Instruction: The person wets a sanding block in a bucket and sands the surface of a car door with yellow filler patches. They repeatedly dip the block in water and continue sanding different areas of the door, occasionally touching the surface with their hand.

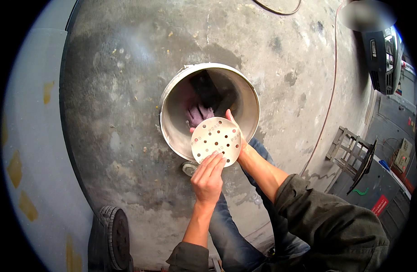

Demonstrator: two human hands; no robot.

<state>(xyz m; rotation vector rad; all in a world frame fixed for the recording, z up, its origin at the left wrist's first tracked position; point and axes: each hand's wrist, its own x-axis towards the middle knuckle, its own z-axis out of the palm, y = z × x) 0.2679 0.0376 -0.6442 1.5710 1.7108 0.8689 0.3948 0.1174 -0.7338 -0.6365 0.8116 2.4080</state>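
Note:
A round, pale sanding disc (213,138) with several punched holes is held level between my hands, over the near rim of a large metal bucket (247,106). My left hand (207,179) grips the disc's near edge, fingertips on its face; the thumb is hidden. My right hand (234,131) supports it from beneath and along the right edge, most of its fingers out of sight under the disc. Inside the bucket, just beyond the disc, lies a crumpled purple cloth (198,114). A dark flat shape (205,88) shows behind it, too dim to name.
At the left stands a grey vehicle panel (36,136) with yellowish patches, and a tyre (114,235) near its lower end. A thin reddish hose (331,97) crosses the concrete floor (126,122) on the right, near a small stand (346,152) and a dark car front (381,59).

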